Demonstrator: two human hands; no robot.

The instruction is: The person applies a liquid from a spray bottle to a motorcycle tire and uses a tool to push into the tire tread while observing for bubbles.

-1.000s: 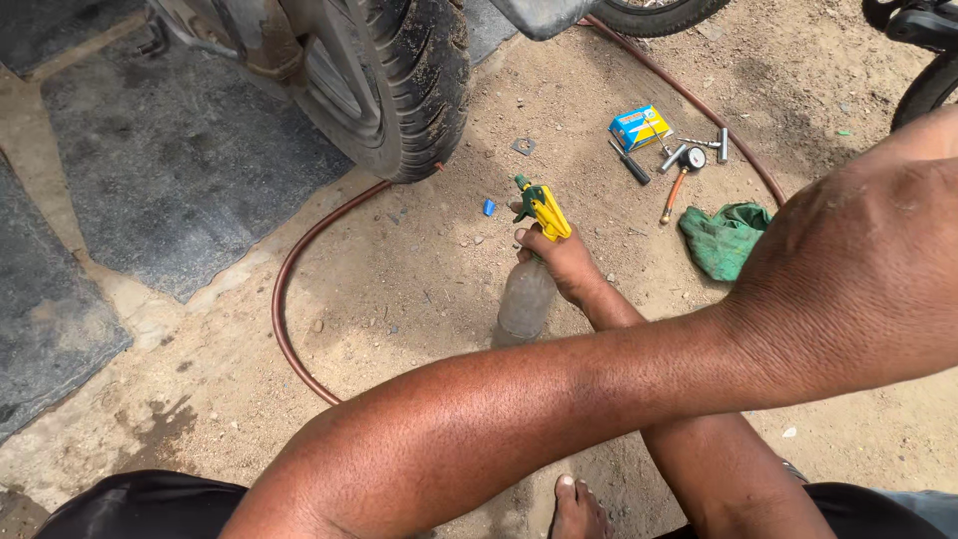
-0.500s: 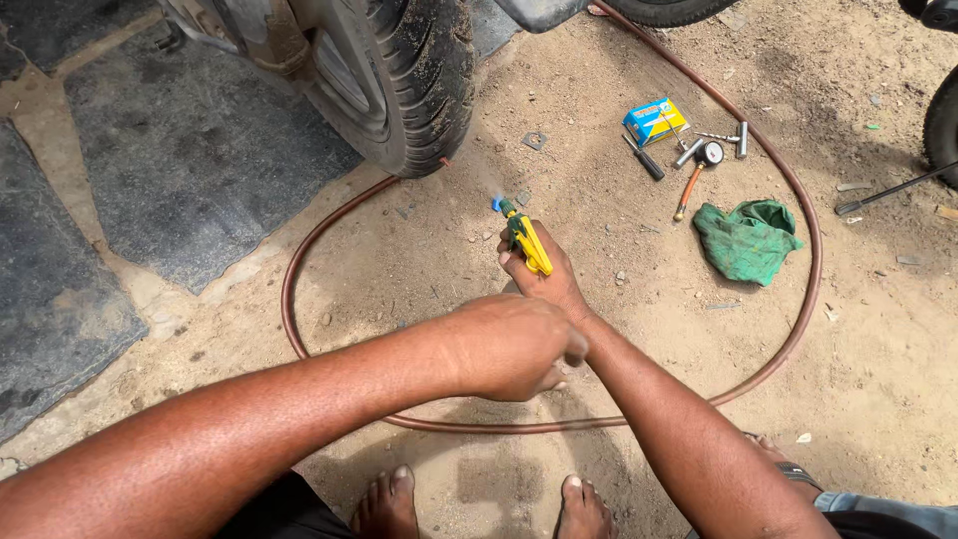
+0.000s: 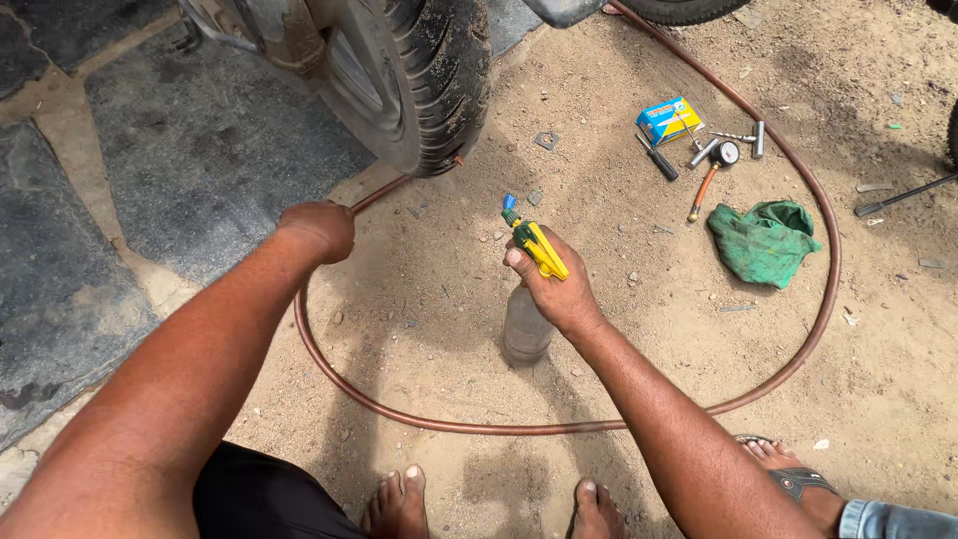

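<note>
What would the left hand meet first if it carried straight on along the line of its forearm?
Most likely the tyre. The left hand, closed around the hose, points up and right toward it. Only bare sand lies between, though depth is hard to judge.

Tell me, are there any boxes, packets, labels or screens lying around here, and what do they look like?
Small box: flat rectangular packet, blue with yellow edges, lying on the sandy ground at upper right among the hand tools, beyond the green cloth.
Gauge dial: small round white face in a dark rim, just right of the box.
Spray bottle: clear plastic, yellow and green trigger head, gripped by the right hand; no label shows on it.
No signs or screens.
</note>
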